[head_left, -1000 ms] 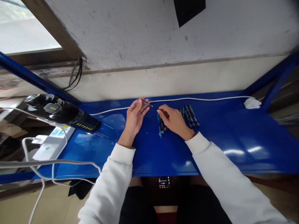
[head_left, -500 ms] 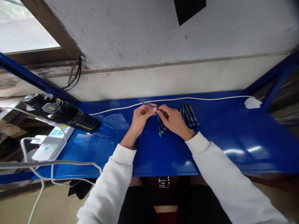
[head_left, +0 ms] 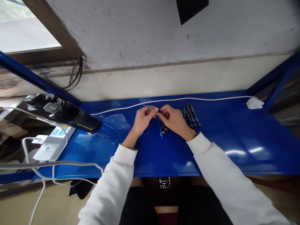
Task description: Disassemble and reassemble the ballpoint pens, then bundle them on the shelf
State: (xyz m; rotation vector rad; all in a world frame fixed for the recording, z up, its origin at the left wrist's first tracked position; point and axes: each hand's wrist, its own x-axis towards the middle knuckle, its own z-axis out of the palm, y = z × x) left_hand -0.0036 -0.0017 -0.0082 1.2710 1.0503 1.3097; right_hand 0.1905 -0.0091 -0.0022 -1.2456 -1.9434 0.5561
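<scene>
Above the blue table (head_left: pixel 152 156), both my hands grip one dark, slim pen (head_left: pixel 149 107). My left hand (head_left: pixel 143 119) pinches it between thumb and fingers, the thin tip pointing up and left. The fingers of my right hand (head_left: pixel 172 120) are closed on the other end, which they mostly cover. Under and between the hands lie pen parts or pens (head_left: pixel 161 127), dark and blue, partly hidden. Just right of my right hand rests a row of several pens (head_left: pixel 191 116), dark ones and a blue one, side by side.
On the left, a large black bottle-shaped object (head_left: pixel 63 112) leans over a white power strip (head_left: pixel 52 143) with cables. A white cable (head_left: pixel 201 99) runs along the back edge to a crumpled white thing (head_left: pixel 254 103). A lit phone (head_left: pixel 165 182) is below the front edge.
The pen has tilted slightly between my hands, and my fingers have shifted a little. The pens on the table have stayed put; the view has moved slightly.
</scene>
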